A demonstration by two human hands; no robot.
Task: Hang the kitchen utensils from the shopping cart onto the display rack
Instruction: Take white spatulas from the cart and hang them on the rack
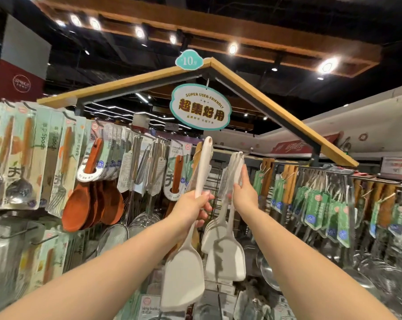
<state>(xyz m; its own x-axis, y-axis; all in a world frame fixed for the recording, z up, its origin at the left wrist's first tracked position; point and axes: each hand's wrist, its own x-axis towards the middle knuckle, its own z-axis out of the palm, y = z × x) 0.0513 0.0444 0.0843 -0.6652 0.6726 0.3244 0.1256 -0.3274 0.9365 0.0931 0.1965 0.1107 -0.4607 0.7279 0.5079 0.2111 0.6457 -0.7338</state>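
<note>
Up at the middle of the display rack (276, 108), grips a white spatula (183, 273) in the left hand (195, 200), fingers clenched round the handle a little below its midpoint. Holds it nearly upright, leaning slightly right: blade down toward the body, hang-hole end (208, 140) up top, just left of the hook (248, 151) and near level with it. Lays the right hand (245, 192) with straight fingers against the handles of the hung white spatulas (225, 257), pressing them steady with no curl visible, so released rather than grasping. Calls, as a judgement, for a short carry to the right so the hole meets the hook tip, long axis kept close to vertical. Leaves the left hand to do the threading, with the right nearer the hook and able to part the bunch. Risks missing the small hole or snagging on the handles hanging there
</note>
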